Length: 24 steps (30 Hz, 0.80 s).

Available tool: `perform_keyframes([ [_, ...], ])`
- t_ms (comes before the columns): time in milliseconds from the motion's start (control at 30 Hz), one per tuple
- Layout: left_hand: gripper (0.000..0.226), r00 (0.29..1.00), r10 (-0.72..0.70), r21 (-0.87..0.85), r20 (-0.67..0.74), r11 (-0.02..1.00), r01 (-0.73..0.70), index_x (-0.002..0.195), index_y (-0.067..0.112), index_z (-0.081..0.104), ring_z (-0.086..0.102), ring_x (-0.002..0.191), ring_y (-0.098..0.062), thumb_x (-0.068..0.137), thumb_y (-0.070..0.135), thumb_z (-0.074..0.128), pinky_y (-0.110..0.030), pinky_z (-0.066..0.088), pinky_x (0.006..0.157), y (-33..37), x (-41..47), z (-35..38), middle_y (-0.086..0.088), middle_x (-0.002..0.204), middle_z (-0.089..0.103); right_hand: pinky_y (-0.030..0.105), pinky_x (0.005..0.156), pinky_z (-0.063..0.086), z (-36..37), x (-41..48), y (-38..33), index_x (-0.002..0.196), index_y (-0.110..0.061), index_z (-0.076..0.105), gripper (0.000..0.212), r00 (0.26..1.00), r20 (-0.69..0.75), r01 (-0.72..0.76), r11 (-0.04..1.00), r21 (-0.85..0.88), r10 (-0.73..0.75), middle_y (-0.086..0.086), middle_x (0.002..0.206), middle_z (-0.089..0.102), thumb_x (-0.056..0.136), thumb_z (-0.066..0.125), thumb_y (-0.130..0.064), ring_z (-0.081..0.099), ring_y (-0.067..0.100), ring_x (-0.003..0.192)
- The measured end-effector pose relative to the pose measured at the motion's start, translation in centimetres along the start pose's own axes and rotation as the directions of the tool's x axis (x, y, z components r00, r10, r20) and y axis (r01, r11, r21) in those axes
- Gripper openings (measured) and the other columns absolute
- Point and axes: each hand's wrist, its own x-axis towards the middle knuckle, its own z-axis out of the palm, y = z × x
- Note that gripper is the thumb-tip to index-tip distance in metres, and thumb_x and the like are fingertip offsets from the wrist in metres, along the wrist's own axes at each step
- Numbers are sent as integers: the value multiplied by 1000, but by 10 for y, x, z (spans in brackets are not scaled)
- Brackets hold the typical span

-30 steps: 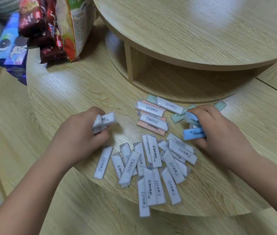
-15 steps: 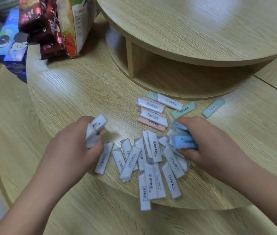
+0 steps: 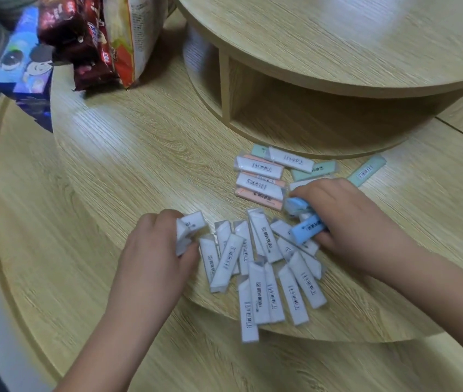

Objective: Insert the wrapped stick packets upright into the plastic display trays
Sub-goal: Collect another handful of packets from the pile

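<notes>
Both hands had drawn in toward the loose pile of white stick packets [image 3: 261, 267] on the surface [image 3: 128, 165]. Fingers of the left hand [image 3: 154, 250] curled round a white bundle [image 3: 189, 229]; those of the right hand [image 3: 346, 219] gripped blue packets [image 3: 308, 229]. Step in hand: gathering. No display tray was visible; the next move probably called for locating one.

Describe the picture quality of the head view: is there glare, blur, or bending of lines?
Head view: soft glare on the upper round shelf and the table; head view: slight blur on the left hand gripping white packets, the right hand gripping blue packets, and the loose packets, so print is smeared; head view: these surfaces are round, so lens bending is hard to judge.
</notes>
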Motion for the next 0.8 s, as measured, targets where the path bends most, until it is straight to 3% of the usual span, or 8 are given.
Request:
perform_keyframes([
  [300,29,998,-27,119,-53,992,33,108,18,55,53,84,-28,80,22,61,-33,35,64,9,12,-2,-3,97,53,35,88,47,-13,11,-4,131,-28,48,48,998,17,-53,998,-29,53,-3,119,55,86,63,-33,50,21,110],
  [433,25,995,-28,23,-91,999,30,104,19,53,48,82,-18,82,23,63,-33,35,64,10,9,-8,2,95,52,33,78,47,-13,4,0,127,-23,52,50,998,-23,-61,997,-51,60,0,115,58,81,70,-26,56,24,103],
  [567,26,994,17,-63,-112,998,-24,108,18,54,36,82,-2,85,28,62,-30,34,65,9,-8,-11,5,98,50,28,61,36,-10,-13,7,124,-16,55,59,989,-95,-119,992,-37,115,7,110,58,71,81,-14,60,27,78],
  [700,30,997,-9,-100,-73,995,2,110,19,55,41,81,-4,85,34,59,-26,33,62,14,-21,-11,9,95,51,30,63,37,-10,-24,7,131,-20,49,57,973,-94,-206,978,46,209,2,118,54,79,74,-22,57,22,84],
  [800,24,999,-44,-196,-28,980,37,100,33,49,51,77,-6,79,38,58,-18,35,59,25,-37,-17,13,86,55,25,58,34,-22,-34,-6,121,-30,49,45,961,-100,-244,959,145,259,-7,107,54,80,67,-30,51,8,80],
])
